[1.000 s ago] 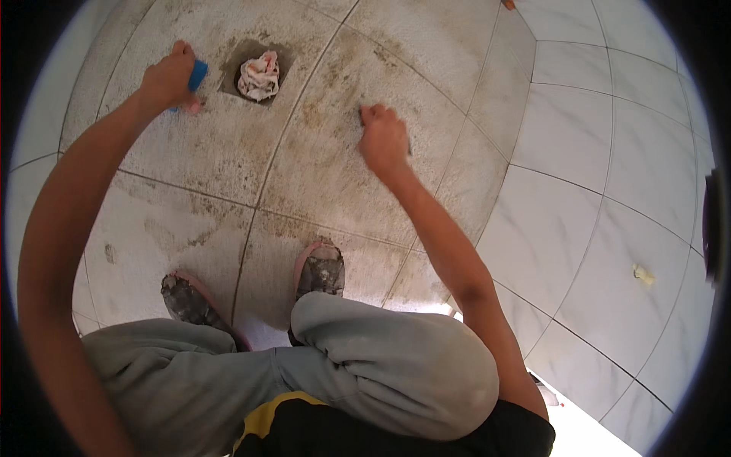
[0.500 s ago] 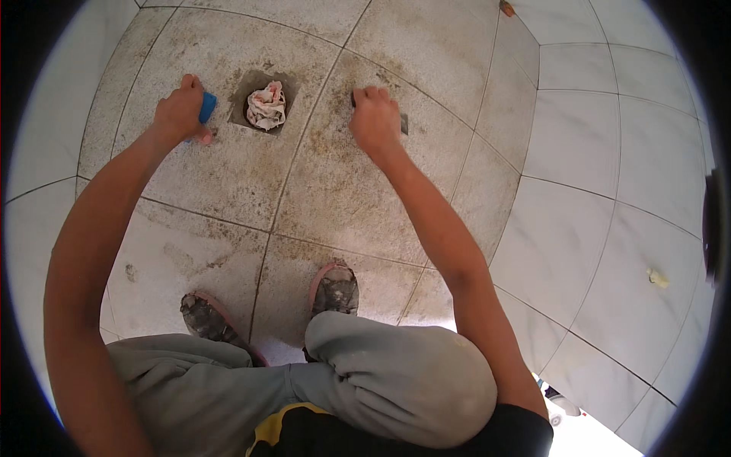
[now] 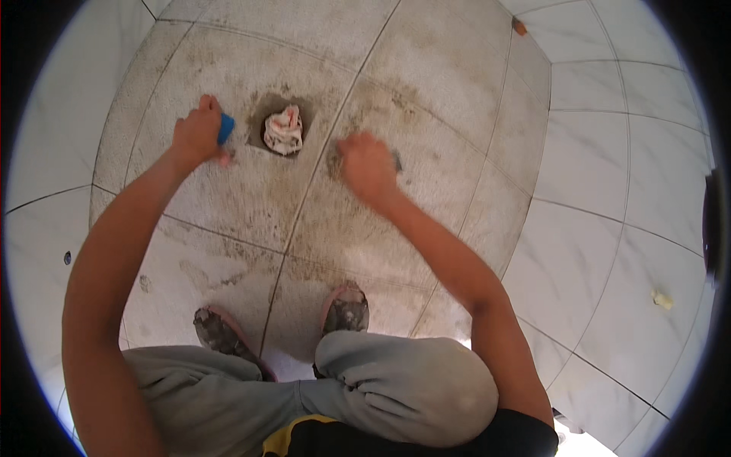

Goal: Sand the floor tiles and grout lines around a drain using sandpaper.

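Observation:
On the dirty light floor tiles, crumpled pinkish-white material sits in a square grey recess. Left of it, my left hand is closed on a blue block-like object, held low at the floor. To the right of the recess, my right hand is blurred, fingers curled over a flat grey object against the tiles; its exact kind is unclear.
Tiled walls rise at both sides. My shoes and bent legs are below. An orange-brown bit lies in the far right corner, a pale yellow patch on the right tiles, a dark object at the right rim.
The whole view has shifted, so the floor appears lower. Against the tiles, my right hand has moved back and forth and now stands closer to the recess. The left hand still grips the blue object.

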Tool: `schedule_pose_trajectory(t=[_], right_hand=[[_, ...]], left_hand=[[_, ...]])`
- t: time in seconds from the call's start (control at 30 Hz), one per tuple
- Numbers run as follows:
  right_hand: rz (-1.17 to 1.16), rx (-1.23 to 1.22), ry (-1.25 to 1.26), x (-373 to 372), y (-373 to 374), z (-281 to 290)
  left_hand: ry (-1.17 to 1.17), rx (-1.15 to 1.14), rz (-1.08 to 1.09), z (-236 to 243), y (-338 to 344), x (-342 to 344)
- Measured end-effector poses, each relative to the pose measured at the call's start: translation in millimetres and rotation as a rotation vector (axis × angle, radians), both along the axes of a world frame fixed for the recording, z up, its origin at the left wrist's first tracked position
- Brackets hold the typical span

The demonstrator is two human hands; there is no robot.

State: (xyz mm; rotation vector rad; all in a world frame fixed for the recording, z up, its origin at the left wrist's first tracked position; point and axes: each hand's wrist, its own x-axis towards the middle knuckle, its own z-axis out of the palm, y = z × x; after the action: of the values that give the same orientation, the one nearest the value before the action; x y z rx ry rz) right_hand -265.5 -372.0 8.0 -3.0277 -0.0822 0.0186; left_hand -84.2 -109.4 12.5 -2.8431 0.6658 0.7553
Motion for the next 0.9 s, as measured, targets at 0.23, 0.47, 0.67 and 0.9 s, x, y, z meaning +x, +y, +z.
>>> schedule_pose_trajectory(t=[0.23,0.47,0.67,0.9], right_hand=[[0.012,-0.087,-0.042,0,13,-17],[-0.155,-0.187,0.045,92,-68,3],[-0.17,-0.098,-0.102,82,-57,-4],[-0.004,-0.046,-0.017,13,-29,-18]], left_hand=[[-0.141,-0.016,-0.018,-2,6,1],[0.034,-0.039,0.002,-1,-5,9],[-0.006,0.018,-0.025,0,-6,-1],[-0.15,-0.069,-0.086,-11,18,5]])
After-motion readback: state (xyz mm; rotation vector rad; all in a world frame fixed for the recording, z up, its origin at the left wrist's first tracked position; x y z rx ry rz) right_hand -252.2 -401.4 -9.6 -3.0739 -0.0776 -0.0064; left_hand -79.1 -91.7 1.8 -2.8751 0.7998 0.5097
